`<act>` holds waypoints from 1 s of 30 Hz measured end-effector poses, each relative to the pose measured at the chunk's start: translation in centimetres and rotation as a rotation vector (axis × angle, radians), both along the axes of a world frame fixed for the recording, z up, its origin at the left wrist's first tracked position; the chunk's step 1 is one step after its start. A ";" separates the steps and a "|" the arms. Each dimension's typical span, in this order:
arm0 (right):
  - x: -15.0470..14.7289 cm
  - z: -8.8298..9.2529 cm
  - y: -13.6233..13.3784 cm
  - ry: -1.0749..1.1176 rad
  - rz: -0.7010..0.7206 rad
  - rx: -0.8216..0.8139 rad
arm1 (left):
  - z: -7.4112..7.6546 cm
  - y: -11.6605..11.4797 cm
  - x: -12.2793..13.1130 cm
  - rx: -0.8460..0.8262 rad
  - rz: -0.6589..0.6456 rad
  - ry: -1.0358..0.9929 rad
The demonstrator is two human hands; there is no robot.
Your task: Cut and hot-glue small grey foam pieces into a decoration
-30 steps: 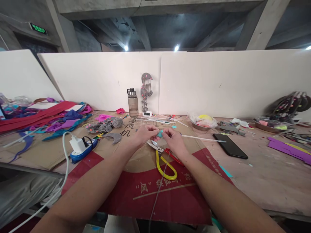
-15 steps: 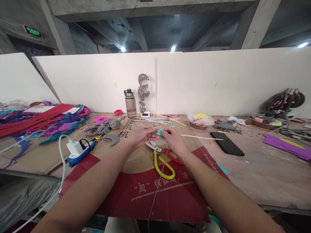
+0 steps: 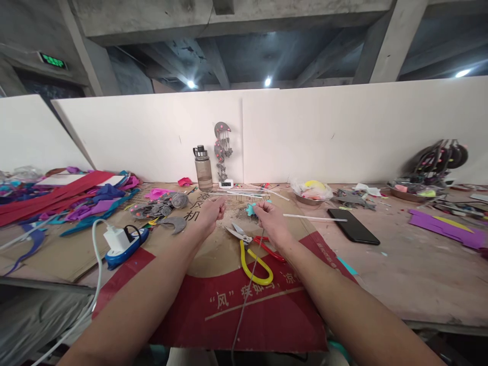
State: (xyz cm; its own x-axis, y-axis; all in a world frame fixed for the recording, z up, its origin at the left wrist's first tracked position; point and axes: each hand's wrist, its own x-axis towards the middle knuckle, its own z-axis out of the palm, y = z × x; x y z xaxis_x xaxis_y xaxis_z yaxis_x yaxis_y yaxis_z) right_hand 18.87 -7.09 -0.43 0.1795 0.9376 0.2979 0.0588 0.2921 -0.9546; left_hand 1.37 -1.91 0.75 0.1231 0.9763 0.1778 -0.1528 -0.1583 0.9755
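My right hand pinches a small turquoise felt piece at its fingertips. A thin grey cord hangs from near that hand down over the cardboard's front edge. To the left, apart from the felt piece, my left hand is closed with thumb and fingers pressed together; what it pinches is too small to make out. Scissors with yellow handles lie below and between my hands, blades partly open, on the red and brown cardboard. A red-handled tool lies beside them, partly under my right wrist.
A black phone lies right, a white stick across it. Behind stand a bottle, a hanging grey ornament and a bagged bowl. Left are a blue power strip with a white cable, a grey crescent and felt strips.
My left hand has moved left, away from my right hand and the turquoise piece. The piece stays at my right fingertips and shows more fully. The view has shifted slightly.
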 end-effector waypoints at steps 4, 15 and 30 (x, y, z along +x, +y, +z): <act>0.0 -0.2 0.1 0.012 -0.008 0.022 | 0.5 -1.3 0.9 0.006 -0.123 0.030; -0.5 -0.6 0.0 0.021 0.003 0.035 | -0.6 -2.6 2.7 0.055 -0.269 0.088; -1.1 -0.6 -0.2 -0.089 0.023 0.103 | -0.5 -2.5 2.8 0.083 -0.118 0.069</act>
State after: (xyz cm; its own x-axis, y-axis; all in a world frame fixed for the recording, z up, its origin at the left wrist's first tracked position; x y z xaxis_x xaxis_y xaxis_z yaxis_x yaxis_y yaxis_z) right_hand 17.73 -7.24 -1.07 0.1266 0.9048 0.4067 0.1343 0.3905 -0.9107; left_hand 4.13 -4.40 0.26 0.2510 0.9368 0.2439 -0.1080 -0.2233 0.9687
